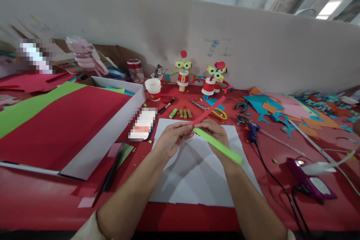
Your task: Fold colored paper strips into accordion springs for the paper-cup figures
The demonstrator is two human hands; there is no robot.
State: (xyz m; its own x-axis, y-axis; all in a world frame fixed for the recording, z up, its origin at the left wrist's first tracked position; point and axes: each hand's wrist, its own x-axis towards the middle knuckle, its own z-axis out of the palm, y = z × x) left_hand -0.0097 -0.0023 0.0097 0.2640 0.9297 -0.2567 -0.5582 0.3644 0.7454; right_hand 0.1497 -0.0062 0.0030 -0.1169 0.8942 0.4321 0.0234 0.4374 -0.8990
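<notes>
Toward the left edge of the table (pixel 197 217) a white box (pixel 112 127) is filled with red and green sheets. A paper cup (pixel 153 89) stands near the back edge, with a marker (pixel 165 106) and small green coils (pixel 181 113) lying just to its right.

At the middle, over a white sheet (pixel 197 180), the left hand (pixel 173 137) is closed in a pinch on the joined ends of two strips. The right hand (pixel 216 133) is closed on the same spot from the other side. A red strip (pixel 209 110) runs up toward the back edge; a green strip (pixel 219 146) runs down toward the right. Both are held above the sheet, crossed at the fingertips.

The join could probably slip out of square if either pinch loosens, since only fingertips hold it. The long free end of the green strip hangs unsupported and could bend or crease.

To the right, scissors (pixel 219 113) lie beside the red strip's tip. A glue gun (pixel 251 129) lies near, its cord (pixel 278 183) trailing toward the front edge; a careless elbow could likely drag it. Paper scraps (pixel 281 110) are spread toward the right edge.
</notes>
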